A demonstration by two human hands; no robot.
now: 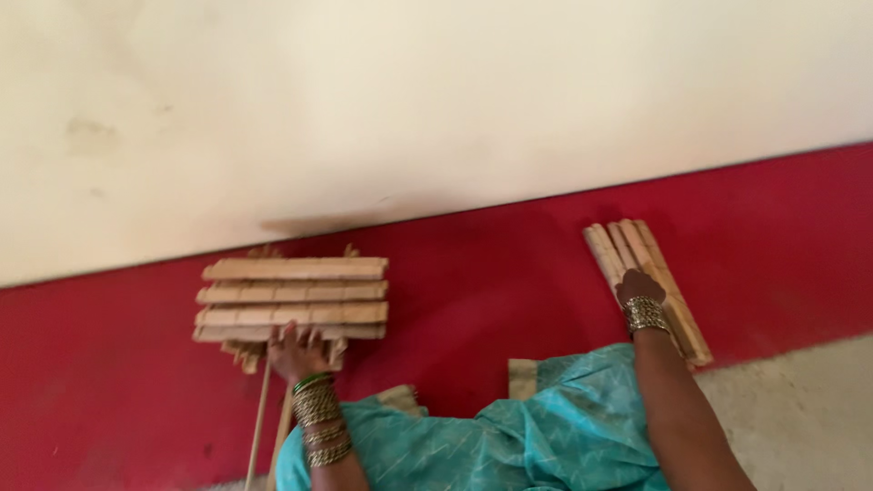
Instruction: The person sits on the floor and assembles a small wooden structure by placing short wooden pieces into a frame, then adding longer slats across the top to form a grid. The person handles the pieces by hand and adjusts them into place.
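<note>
Wooden slat stack (293, 300): layered crosswise on the red floor (491, 273) against the wall (409, 100), left hand (296, 353) spread flat on its near edge. Loose slat bundle (647, 286): lying well apart to the right, right hand (638, 286) resting on it, grip cannot be told.

A plain cream-painted wall (436, 100) fills the upper part of the view, smudged with a few faint grey marks towards the left. Below it runs a broad band of glossy red-painted floor (491, 282), meeting the wall along a slanting line that rises to the right. At the lower right the red gives way to a patch of rough pale grey concrete floor (800, 409). The light is soft, even and warm.
</note>
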